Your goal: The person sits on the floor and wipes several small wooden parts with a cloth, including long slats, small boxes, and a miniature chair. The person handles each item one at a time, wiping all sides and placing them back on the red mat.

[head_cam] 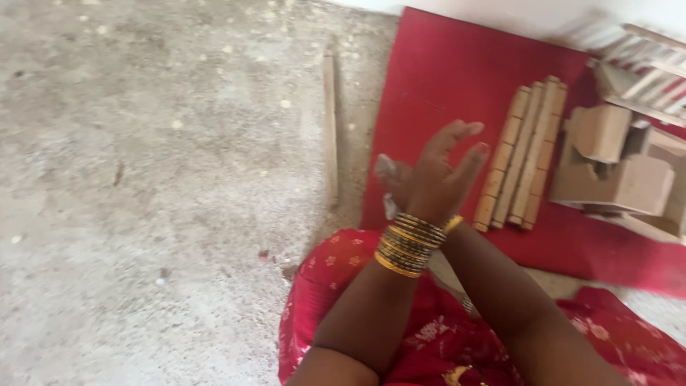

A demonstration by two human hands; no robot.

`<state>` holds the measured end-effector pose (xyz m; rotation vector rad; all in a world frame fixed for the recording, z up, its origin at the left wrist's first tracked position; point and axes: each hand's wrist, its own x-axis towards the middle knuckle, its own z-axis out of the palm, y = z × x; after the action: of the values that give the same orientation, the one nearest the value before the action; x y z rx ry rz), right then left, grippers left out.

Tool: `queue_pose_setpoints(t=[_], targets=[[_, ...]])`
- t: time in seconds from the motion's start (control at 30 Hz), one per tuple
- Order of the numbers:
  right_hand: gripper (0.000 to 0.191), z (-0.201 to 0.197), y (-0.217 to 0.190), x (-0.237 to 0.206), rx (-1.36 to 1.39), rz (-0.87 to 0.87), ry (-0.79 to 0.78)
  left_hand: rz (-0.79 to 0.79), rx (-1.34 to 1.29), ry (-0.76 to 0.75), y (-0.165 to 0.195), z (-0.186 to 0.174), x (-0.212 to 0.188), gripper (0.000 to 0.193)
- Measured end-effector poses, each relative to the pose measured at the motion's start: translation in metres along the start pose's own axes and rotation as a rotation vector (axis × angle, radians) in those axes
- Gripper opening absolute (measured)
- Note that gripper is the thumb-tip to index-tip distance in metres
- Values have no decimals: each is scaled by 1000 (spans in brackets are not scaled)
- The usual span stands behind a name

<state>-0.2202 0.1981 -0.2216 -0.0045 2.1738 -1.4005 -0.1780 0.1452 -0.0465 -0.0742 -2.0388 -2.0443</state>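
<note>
Nearest the camera lies a lap of red cloth (436,336) with a pale flower print, and both forearms rise from it and cross at the wrists. The left hand (436,179) sits in front, its wrist ringed with a stack of gold and dark bangles (409,244), its fingers loosely spread and pointing away, the grip open and closed on nothing that shows. The right hand (391,180) is mostly hidden behind it; only a blurred edge shows, with something small and pale at it, so I cannot tell whether that grip is open or what it has hold of. Just beyond the fingertips, on a red mat (443,78), lies a row of long wooden strips (523,154) side by side, apart from the hands. Farther off to the same side stand a few cardboard boxes (613,168) against one another, and past them a slatted wooden frame (647,68), blurred. Out to the other side of the hands a single thin wooden stick (329,129) lies on the bare grey concrete floor (143,179), speckled and rough, just off the mat's edge. A pale wall (543,14) closes the far end.
</note>
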Motion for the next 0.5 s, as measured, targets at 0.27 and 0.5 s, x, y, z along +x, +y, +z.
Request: queue_pose_setpoints(t=[0.27,0.5], targets=[[64,-123,61,-81,-663,282,735,-78,-275,-9,-14,3,3,41],[58,-116,68,-77,-501,383,503,-229,-311,1,-15,-10,12,46]])
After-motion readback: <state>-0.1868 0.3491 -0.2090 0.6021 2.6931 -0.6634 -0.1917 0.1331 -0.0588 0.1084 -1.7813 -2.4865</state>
